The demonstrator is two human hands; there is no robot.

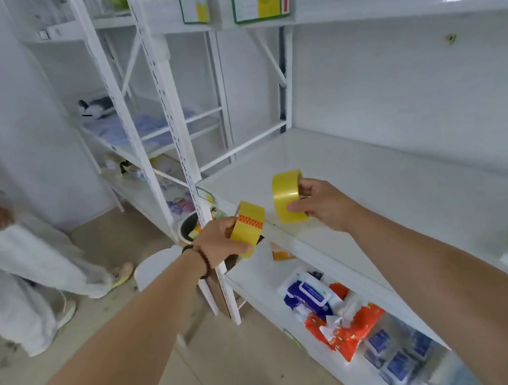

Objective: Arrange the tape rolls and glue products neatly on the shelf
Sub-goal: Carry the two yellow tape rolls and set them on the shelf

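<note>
tape rolls (288, 196) in both hands (323, 206)

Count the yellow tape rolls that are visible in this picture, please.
2. One yellow translucent tape roll with an orange patterned strip is held in the left hand; a plain yellow tape roll is in the right hand. Others may be out of view.

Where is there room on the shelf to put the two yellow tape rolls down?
The white middle shelf is bare from its front edge back to the wall, right past the right hand and left hand. The lower shelf is crowded with wipes packets and orange bags.
</note>
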